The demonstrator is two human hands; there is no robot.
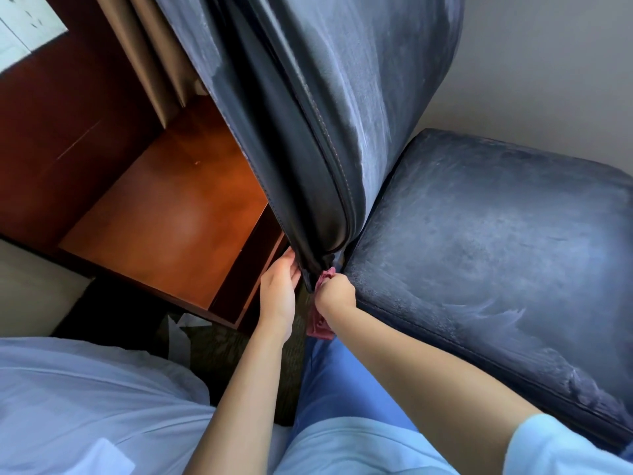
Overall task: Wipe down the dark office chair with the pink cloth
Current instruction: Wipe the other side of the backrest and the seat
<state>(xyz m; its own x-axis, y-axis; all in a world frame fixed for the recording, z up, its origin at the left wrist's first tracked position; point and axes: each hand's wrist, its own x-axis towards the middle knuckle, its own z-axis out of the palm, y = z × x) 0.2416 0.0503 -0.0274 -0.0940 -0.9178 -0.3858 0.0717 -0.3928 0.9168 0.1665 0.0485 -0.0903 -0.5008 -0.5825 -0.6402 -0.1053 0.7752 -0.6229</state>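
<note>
the right hand [337,292] has its grip clamped on the pink cloth [321,323] at the chair [479,234] back's lower corner; the left hand [279,289] rests there, fingers relaxed, beside the desk [164,214].

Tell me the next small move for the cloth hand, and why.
Probably drag the pink cloth up the backrest's side edge: the right hand grips it at the bottom corner, while the left hand steadies the chair there.
</note>
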